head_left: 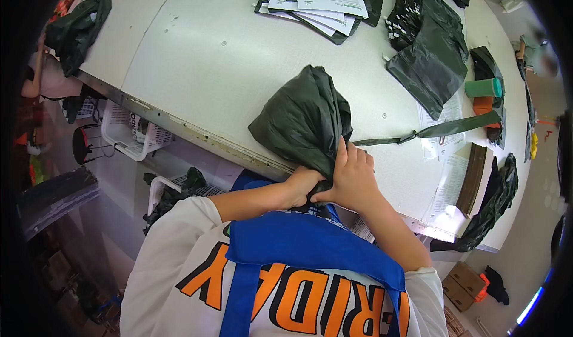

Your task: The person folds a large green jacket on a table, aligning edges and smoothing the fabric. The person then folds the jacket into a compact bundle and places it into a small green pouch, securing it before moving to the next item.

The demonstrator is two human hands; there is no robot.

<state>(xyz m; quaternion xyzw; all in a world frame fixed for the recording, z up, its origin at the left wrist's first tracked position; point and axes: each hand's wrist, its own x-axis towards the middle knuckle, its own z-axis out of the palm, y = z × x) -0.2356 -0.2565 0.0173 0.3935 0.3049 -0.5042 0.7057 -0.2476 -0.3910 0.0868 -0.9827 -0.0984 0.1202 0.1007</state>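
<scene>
**Dark green bag gathered at the neck, not yet closed**

My blue apron strap [310,244] lies closest, just under my wrists. Both hands clench the neck of the dark green bag [301,119] at the desk [209,56] edge: left hand [301,188] beneath, right hand [353,179] wrapped over it. The bag is bunched and full; its drawstring [430,133] trails loose rightward, so I judge tying remains. Flat bags [433,53] wait beyond.
</scene>
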